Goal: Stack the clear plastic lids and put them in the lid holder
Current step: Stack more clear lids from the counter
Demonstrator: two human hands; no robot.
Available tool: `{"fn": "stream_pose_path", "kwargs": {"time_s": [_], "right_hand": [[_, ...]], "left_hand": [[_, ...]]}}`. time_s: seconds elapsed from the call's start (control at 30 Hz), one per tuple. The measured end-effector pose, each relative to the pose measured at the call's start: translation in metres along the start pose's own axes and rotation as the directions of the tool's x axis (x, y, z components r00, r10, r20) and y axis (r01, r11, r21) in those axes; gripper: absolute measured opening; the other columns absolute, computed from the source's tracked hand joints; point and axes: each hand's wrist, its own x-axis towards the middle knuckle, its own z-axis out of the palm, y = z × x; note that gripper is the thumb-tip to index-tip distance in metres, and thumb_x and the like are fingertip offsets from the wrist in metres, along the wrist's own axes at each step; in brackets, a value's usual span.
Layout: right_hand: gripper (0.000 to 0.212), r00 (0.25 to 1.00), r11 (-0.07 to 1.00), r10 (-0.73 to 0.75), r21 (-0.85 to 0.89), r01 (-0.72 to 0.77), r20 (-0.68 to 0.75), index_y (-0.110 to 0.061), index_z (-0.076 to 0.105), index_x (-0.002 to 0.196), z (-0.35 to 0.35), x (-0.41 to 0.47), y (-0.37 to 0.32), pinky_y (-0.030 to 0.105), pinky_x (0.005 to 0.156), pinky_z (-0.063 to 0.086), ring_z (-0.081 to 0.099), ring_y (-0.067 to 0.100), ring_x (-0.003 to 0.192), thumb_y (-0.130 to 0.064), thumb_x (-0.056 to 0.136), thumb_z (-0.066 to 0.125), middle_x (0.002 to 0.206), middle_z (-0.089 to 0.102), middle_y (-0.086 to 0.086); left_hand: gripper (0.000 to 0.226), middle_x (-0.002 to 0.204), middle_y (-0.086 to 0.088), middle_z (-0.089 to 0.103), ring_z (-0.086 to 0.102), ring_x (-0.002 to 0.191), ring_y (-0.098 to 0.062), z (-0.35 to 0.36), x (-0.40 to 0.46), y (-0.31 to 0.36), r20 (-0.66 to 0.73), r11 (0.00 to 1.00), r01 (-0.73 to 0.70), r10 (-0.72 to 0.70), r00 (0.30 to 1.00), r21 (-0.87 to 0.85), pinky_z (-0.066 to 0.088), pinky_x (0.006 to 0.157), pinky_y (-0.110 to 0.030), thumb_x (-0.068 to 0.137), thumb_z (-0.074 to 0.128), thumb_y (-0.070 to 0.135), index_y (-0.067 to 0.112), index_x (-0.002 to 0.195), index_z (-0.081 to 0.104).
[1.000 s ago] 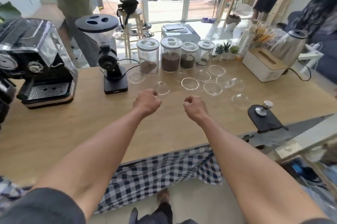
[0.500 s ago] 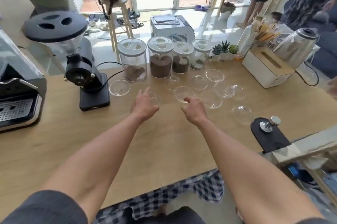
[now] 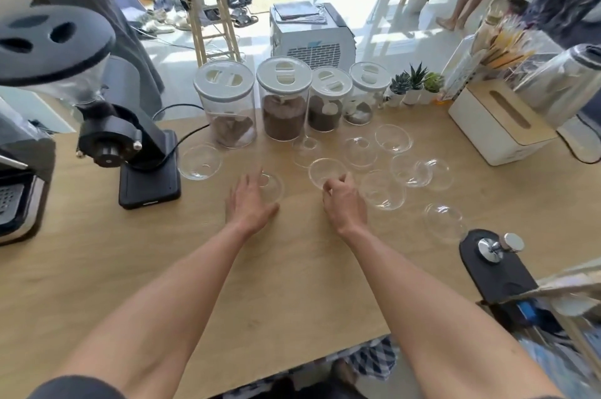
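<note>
Several clear dome lids lie scattered on the wooden table (image 3: 292,268), among them one at far left (image 3: 200,162) and one at right (image 3: 444,221). My left hand (image 3: 248,203) is flat with fingers apart, its fingertips over the near edge of a clear lid (image 3: 273,185). My right hand (image 3: 343,200) has its fingers curled and pinched on the near rim of another clear lid (image 3: 327,171), which still rests on the table. More lids sit just right of that hand (image 3: 383,189). I cannot pick out a lid holder.
A black coffee grinder (image 3: 126,145) stands at left, an espresso machine (image 3: 16,190) at the far left edge. Several jars (image 3: 227,102) line the back. A white box (image 3: 497,125) and a kettle (image 3: 559,83) are at right. A tamper on a black mat (image 3: 494,255) sits near the right front.
Both hands have moved forward from closed fists above the table to the lids. The left hand has opened; the right has closed on a lid's rim. The view has shifted closer.
</note>
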Motion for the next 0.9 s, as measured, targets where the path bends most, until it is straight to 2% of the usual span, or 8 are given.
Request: {"fn": "stream_pose_path", "kwargs": {"time_s": [0.13, 0.23, 0.33, 0.43, 0.5, 0.63, 0.73, 0.9], "right_hand": [[0.018, 0.972, 0.971, -0.116, 0.180, 0.154, -0.206, -0.010, 0.067, 0.101, -0.005, -0.001, -0.003, 0.043, 0.074, 0.052, 0.062, 0.032, 0.083, -0.023, 0.103, 0.055, 0.107, 0.053, 0.008], [0.017, 0.970, 0.890, -0.042, 0.432, 0.145, -0.239, -0.013, 0.063, 0.102, -0.016, 0.010, -0.014, 0.037, 0.080, 0.050, 0.061, 0.024, 0.087, -0.019, 0.106, 0.048, 0.102, 0.059, 0.004], [0.017, 0.980, 0.720, 0.149, 0.694, -0.018, -0.129, -0.022, 0.061, 0.106, -0.023, 0.037, -0.029, 0.042, 0.071, 0.056, 0.066, 0.021, 0.076, -0.022, 0.103, 0.044, 0.086, 0.066, 0.001], [0.019, 0.960, 0.479, 0.269, 0.854, -0.203, 0.077, -0.011, 0.055, 0.117, -0.019, 0.061, -0.041, 0.029, 0.049, 0.047, 0.056, 0.013, 0.057, -0.011, 0.107, 0.040, 0.072, 0.057, 0.002], [0.019, 0.936, 0.380, 0.304, 0.879, -0.289, 0.177, -0.008, 0.053, 0.120, -0.013, 0.070, -0.044, 0.023, 0.044, 0.041, 0.052, 0.012, 0.054, -0.006, 0.108, 0.038, 0.070, 0.055, 0.003], [0.024, 0.877, 0.310, 0.401, 0.862, -0.400, 0.264, -0.006, 0.055, 0.124, 0.007, 0.082, -0.042, 0.024, 0.043, 0.039, 0.049, 0.011, 0.047, -0.003, 0.108, 0.038, 0.060, 0.054, 0.001], [0.032, 0.833, 0.346, 0.485, 0.816, -0.464, 0.267, 0.002, 0.054, 0.129, 0.017, 0.084, -0.041, 0.025, 0.044, 0.046, 0.056, 0.013, 0.035, -0.001, 0.102, 0.036, 0.061, 0.065, 0.008], [0.016, 0.805, 0.417, 0.544, 0.756, -0.505, 0.237, -0.001, 0.048, 0.114, 0.015, 0.068, -0.036, 0.024, 0.044, 0.054, 0.070, 0.018, 0.042, -0.001, 0.100, 0.041, 0.074, 0.077, 0.020]], "left_hand": [[0.097, 0.159, -0.009, 0.039, 0.039, 0.144, -0.035, 0.000, 0.002, 0.002, -0.007, 1.000, 0.003, -0.003, 1.000, 0.001, 0.032, 0.116, -0.044, 0.079, 0.083, 0.042, 0.029, 0.160, 0.032], [0.096, 0.154, -0.009, 0.044, 0.045, 0.139, -0.034, -0.001, 0.003, 0.005, -0.027, 1.000, -0.001, 0.001, 1.000, -0.011, 0.037, 0.113, -0.045, 0.078, 0.083, 0.043, 0.028, 0.159, 0.034], [0.093, 0.147, -0.007, 0.049, 0.050, 0.135, -0.032, -0.006, 0.003, 0.010, -0.080, 0.999, -0.023, 0.020, 0.997, -0.036, 0.045, 0.107, -0.045, 0.078, 0.083, 0.046, 0.026, 0.157, 0.037], [0.095, 0.147, -0.005, 0.050, 0.052, 0.133, -0.030, -0.014, 0.005, 0.012, -0.130, 0.998, -0.051, 0.047, 0.990, -0.025, 0.049, 0.101, -0.046, 0.077, 0.082, 0.051, 0.028, 0.157, 0.036], [0.096, 0.147, -0.003, 0.050, 0.054, 0.131, -0.028, -0.018, 0.007, 0.011, -0.154, 0.997, -0.076, 0.072, 0.985, -0.019, 0.052, 0.099, -0.047, 0.077, 0.082, 0.054, 0.030, 0.157, 0.035], [0.094, 0.146, -0.003, 0.051, 0.055, 0.130, -0.025, -0.023, 0.012, 0.008, -0.186, 0.992, -0.123, 0.117, 0.975, -0.023, 0.051, 0.099, -0.044, 0.077, 0.082, 0.054, 0.030, 0.155, 0.036], [0.094, 0.148, -0.002, 0.051, 0.053, 0.133, -0.023, -0.025, 0.016, 0.010, -0.194, 0.986, -0.166, 0.155, 0.969, -0.037, 0.050, 0.101, -0.043, 0.077, 0.083, 0.054, 0.030, 0.156, 0.037], [0.096, 0.152, -0.003, 0.052, 0.052, 0.137, -0.024, -0.027, 0.025, 0.024, -0.210, 0.970, -0.234, 0.218, 0.953, -0.059, 0.050, 0.105, -0.045, 0.077, 0.083, 0.054, 0.027, 0.156, 0.037]]}}
